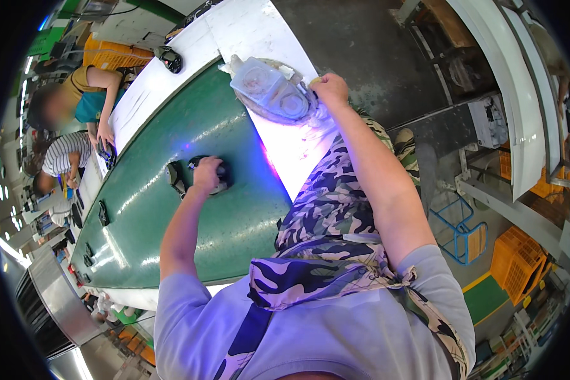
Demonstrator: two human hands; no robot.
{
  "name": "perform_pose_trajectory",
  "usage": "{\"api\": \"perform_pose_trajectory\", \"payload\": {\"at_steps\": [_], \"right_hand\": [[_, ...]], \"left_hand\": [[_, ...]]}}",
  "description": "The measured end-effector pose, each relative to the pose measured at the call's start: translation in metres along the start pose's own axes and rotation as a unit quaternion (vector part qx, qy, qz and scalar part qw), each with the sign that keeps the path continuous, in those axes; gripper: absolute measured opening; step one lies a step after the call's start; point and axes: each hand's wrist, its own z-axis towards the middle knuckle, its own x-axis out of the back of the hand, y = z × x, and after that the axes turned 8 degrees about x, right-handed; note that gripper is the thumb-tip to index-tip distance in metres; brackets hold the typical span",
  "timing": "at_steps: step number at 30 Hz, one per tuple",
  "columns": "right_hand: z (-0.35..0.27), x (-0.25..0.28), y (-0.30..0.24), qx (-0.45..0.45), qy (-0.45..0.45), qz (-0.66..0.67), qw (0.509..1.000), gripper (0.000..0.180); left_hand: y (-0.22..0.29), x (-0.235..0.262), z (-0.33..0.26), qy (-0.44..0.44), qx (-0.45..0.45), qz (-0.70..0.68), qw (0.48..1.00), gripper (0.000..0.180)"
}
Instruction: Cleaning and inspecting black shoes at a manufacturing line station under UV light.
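My left hand (207, 173) reaches over the green conveyor belt (164, 133), its fingers closed round a dark shoe (220, 180). Just left of it on the belt lies another dark shoe (175, 177) with a greyish part. At the belt's right side, my right hand (330, 90) is closed on a small yellowish thing, mostly hidden by the fingers. That hand is beside a translucent plastic tray (258, 80) with a round hollow, which sits on a dirty, roundish base on the white tabletop (297, 149).
Several shoes (103, 213) lie farther along the belt. One more shoe (168, 59) stands on the white ledge at the far end. Co-workers (95, 88) handle shoes across the belt. A blue-framed stool (465, 231) and an orange crate (518, 263) are on the floor to the right.
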Motion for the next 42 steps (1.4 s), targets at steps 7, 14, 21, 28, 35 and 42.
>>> {"api": "perform_pose_trajectory", "payload": {"at_steps": [7,14,21,28,35,42], "right_hand": [[-0.038,0.03,-0.022,0.264,0.017,0.081,0.961,0.015],[-0.054,0.021,-0.038,0.449,0.002,-0.154,0.88,0.004],[-0.061,0.007,-0.043,0.471,-0.009,-0.232,0.851,0.006],[-0.066,0.009,-0.047,0.518,0.0,-0.243,0.82,0.008],[-0.071,0.02,-0.05,0.535,-0.024,-0.277,0.797,0.003],[-0.06,0.021,-0.035,0.155,0.006,-0.162,0.975,0.02]], "left_hand": [[0.047,0.005,-0.041,-0.085,-0.175,-0.049,0.98,0.055],[0.061,-0.028,-0.025,0.08,0.235,-0.187,0.951,0.094],[0.066,-0.03,-0.029,-0.033,0.277,-0.145,0.949,0.09],[0.093,-0.015,-0.05,-0.103,0.197,-0.05,0.974,0.092],[0.08,-0.012,-0.033,-0.144,0.187,-0.076,0.969,0.084],[0.07,-0.02,-0.027,-0.222,0.259,-0.605,0.72,0.043]]}}
